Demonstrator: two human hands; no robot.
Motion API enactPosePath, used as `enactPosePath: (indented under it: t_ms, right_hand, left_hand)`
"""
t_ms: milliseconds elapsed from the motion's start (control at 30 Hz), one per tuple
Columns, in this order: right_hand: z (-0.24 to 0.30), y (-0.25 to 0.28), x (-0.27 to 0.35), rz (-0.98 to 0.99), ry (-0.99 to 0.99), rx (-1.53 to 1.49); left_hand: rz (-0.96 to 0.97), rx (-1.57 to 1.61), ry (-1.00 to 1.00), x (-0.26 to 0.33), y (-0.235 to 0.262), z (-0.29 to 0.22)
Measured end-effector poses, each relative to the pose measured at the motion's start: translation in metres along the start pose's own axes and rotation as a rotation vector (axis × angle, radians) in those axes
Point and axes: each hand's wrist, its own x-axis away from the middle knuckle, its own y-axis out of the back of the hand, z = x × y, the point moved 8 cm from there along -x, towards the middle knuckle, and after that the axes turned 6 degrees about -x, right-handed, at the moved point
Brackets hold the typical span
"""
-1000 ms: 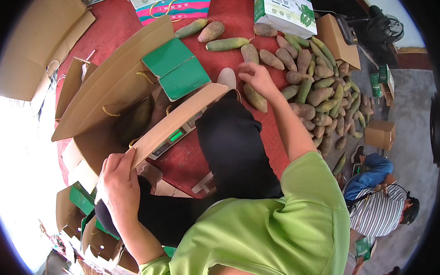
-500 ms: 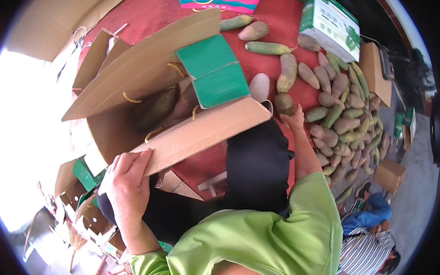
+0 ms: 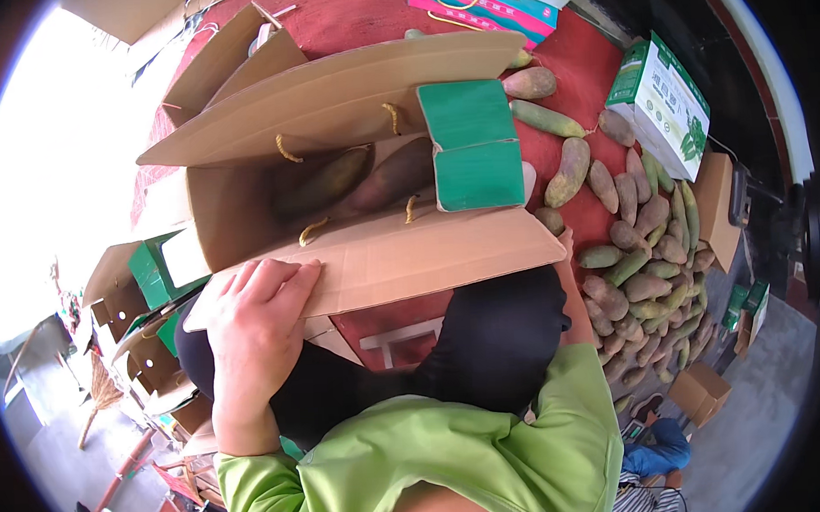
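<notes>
An open cardboard box (image 3: 232, 228) with rope loops sits in front of me. Inside lie a dark green radish (image 3: 328, 183) and a pinkish-brown one (image 3: 391, 177). My left hand (image 3: 257, 329) is closed on the left end of the box's near flap (image 3: 428, 266), fingers lying over the edge. At the flap's right end only a sliver of my right hand (image 3: 566, 243) shows, just below a brownish radish (image 3: 550, 219). Its fingers are hidden, so what they hold cannot be told. A green end flap (image 3: 476, 147) stands folded out at the box's right.
A large heap of radishes (image 3: 650, 284) covers the red mat at right. Beyond it stand a white-green carton (image 3: 662, 103) and a pink-blue box (image 3: 483, 14). More open boxes (image 3: 156, 342) stand at left, near a broom (image 3: 103, 389). Another person (image 3: 656, 459) is at lower right.
The view has shifted, and the box now sits more level and closer to the radishes on the right. My right hand, visible before beside a radish, is now mostly behind the flap.
</notes>
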Motion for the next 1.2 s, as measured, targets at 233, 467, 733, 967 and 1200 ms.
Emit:
enactPosePath:
  t_ms: [233,467,733,967,1200]
  right_hand:
    - [-0.002,0.009,-0.005,0.073,0.330,-0.321]
    - [0.143,0.142,0.103,0.043,0.584,-0.546]
    - [0.304,0.254,0.278,0.206,1.068,-0.730]
    - [0.405,0.204,0.394,0.416,1.488,-0.288]
    - [0.440,0.062,0.407,0.577,1.456,0.253]
  left_hand:
    - [-0.033,0.003,-0.036,0.006,-0.004,0.007]
    - [-0.015,0.015,-0.056,0.015,-0.010,0.008]
    - [-0.024,0.022,-0.091,0.021,-0.012,0.007]
    - [-0.014,0.021,-0.105,0.022,-0.012,0.007]
    - [-0.048,-0.017,-0.146,0.024,-0.011,0.006]
